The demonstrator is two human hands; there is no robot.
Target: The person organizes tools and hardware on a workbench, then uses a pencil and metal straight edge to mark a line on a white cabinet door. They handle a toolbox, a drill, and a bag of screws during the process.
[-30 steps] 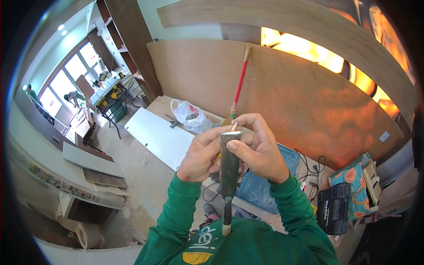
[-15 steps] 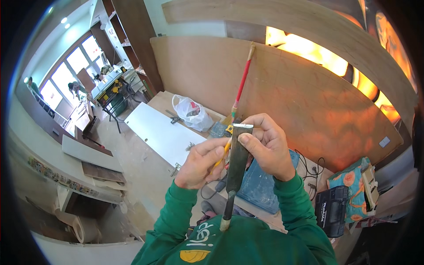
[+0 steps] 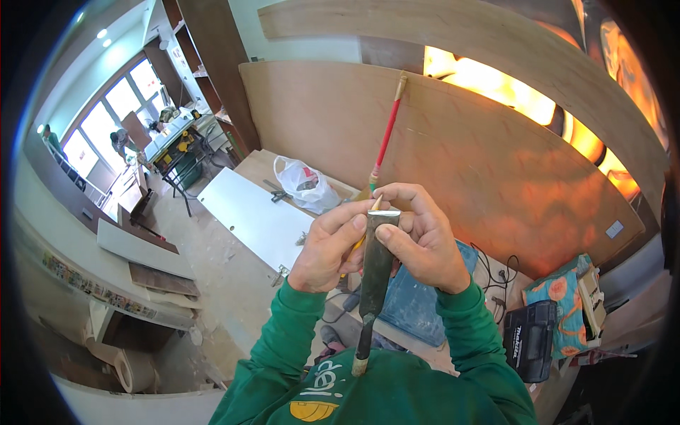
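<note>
My right hand (image 3: pixel 428 244) is closed around the upper part of a broad, dark chisel (image 3: pixel 376 276), thumb on the blade's face. The chisel stands nearly upright, its bright edge at the top and its handle against the front of my green sweatshirt. Held between the fingers of my left hand (image 3: pixel 322 248) is a yellow pencil (image 3: pixel 377 204), partly hidden behind the blade. Its pale, sharpened wooden tip shows right at the chisel's edge. The right index finger reaches over to the pencil tip; whether they touch I cannot tell.
A white panel (image 3: pixel 248 219) and a plastic bag (image 3: pixel 308 185) lie ahead left. A red-handled pole (image 3: pixel 389 134) leans on a large brown board (image 3: pixel 496 163). Nearby are a blue case (image 3: pixel 425 297), cables (image 3: pixel 499 280) and a black case (image 3: pixel 530 340). People work far left.
My left hand has moved up and right, bringing the pencil tip to the chisel's edge. The right index finger has stretched across toward it, and the chisel has dropped slightly.
</note>
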